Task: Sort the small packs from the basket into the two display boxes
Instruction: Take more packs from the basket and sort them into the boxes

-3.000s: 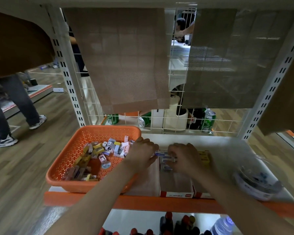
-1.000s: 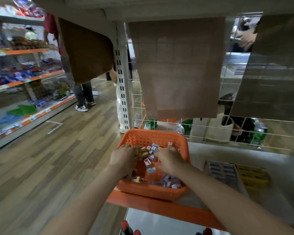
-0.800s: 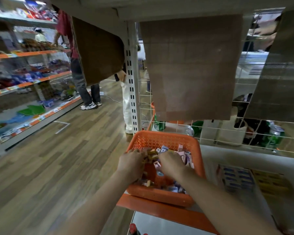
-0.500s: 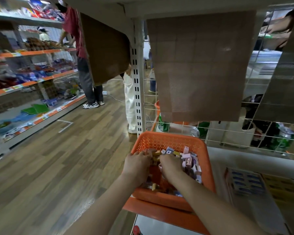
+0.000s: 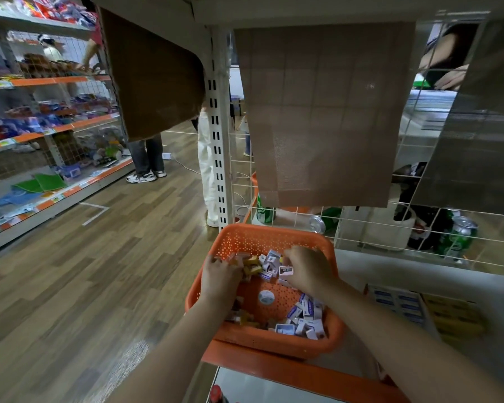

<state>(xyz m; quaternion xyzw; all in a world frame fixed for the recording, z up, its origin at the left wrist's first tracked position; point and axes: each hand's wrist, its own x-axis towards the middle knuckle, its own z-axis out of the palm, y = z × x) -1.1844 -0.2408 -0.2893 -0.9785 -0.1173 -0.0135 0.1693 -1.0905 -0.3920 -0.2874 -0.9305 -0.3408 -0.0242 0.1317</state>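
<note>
An orange perforated basket [image 5: 269,238] stands on the shelf's left end and holds several small packs. Yellow packs [image 5: 253,265] lie at its far left, white-and-blue packs [image 5: 306,317] at its near right. My left hand [image 5: 219,277] reaches into the basket, fingers curled over the yellow packs. My right hand [image 5: 306,269] is curled beside it and pinches a white pack [image 5: 285,271] from the far pile. To the right lie two display boxes, one with rows of blue-labelled packs [image 5: 396,301], one with yellow packs [image 5: 452,315].
Wire mesh [image 5: 419,228] backs the shelf, with green cans [image 5: 460,237] and a white container [image 5: 387,231] behind it. Brown mats [image 5: 323,112] hang from above. The orange shelf edge [image 5: 291,373] runs in front. People stand in the wooden-floored aisle at left.
Both hands left the display boxes and went into the basket. Over the last second they stayed among the packs, the right hand shifting to the white pile at the far side.
</note>
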